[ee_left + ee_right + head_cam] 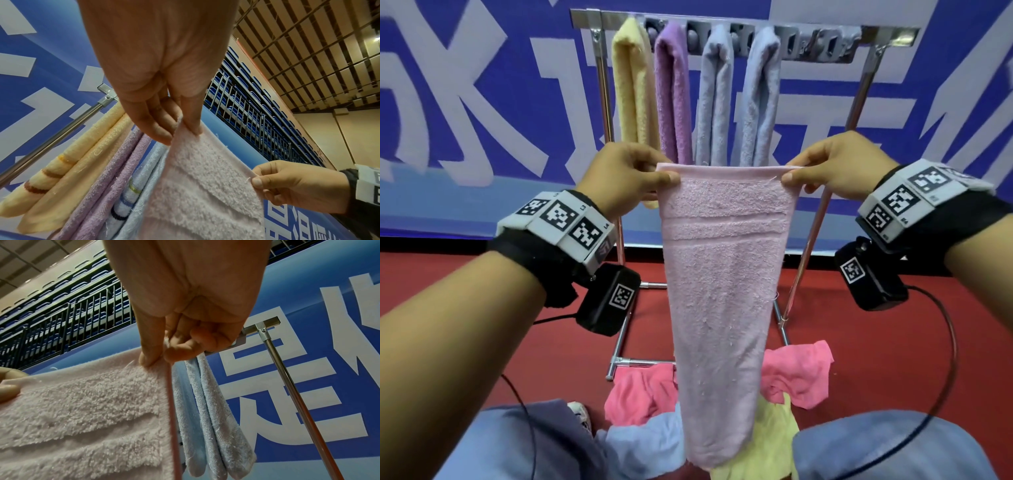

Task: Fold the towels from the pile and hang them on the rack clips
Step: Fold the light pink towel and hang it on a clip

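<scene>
A pale pink towel (722, 274) hangs doubled over in front of me, its top edge stretched level. My left hand (626, 174) pinches the top left corner between thumb and fingers (164, 129). My right hand (835, 168) pinches the top right corner (150, 360). Behind it stands the metal rack (887, 37) with a row of clips (808, 42). Several folded towels hang from clips: a yellow towel (630, 89), a purple towel (673, 96) and two light blue towels (736, 102). The clips to their right hold nothing. The pile (794, 373) lies on the floor below.
The pile holds bright pink, light blue and yellow cloths (774, 431) on the red floor (893, 359), between my knees (876, 448). The rack's legs (808, 246) slant down on both sides. A blue banner wall (482, 102) stands right behind the rack. Cables trail from both wrists.
</scene>
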Available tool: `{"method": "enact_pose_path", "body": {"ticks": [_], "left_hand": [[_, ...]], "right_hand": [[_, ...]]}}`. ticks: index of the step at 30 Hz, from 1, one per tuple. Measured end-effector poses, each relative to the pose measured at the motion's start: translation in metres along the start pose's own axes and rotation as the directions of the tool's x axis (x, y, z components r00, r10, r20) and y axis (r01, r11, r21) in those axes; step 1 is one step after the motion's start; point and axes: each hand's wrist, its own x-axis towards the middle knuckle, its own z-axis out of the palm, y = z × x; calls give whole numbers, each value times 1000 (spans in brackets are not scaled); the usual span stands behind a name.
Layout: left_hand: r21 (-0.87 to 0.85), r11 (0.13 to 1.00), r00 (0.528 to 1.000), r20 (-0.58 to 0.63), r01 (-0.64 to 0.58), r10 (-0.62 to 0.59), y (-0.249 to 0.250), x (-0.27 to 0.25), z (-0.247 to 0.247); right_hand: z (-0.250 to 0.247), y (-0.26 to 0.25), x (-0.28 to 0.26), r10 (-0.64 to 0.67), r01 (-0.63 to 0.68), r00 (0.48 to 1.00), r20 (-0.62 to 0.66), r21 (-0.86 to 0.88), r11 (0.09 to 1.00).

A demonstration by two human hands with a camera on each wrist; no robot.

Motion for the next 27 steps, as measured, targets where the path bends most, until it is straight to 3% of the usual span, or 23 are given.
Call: {"method": "enact_pose_path", "body": {"ticks": [5,8,12,17,22,27], "left_hand": [[-108,990,994,65,90,-83,-13,-1,8],[-60,989,988,93,132,-126,-26,-1,15],[126,983,990,18,135,-138,-45,6,22],[96,978,982,-54,185,-180,-56,11,35],[18,975,975,-41,220,-219,-62,13,50],[-59,969,970,-1,241,-241,-59,13,69]], "right_hand": [[11,11,7,70,-77,995,74,92,993],[23,18,13,141,-146,989,48,133,980],[41,21,15,217,-213,976,-32,102,972],[62,20,20,261,-263,961,-94,-5,965],[86,20,24,273,-273,962,4,-27,962],[110,13,26,323,-353,933,160,225,908]]}}
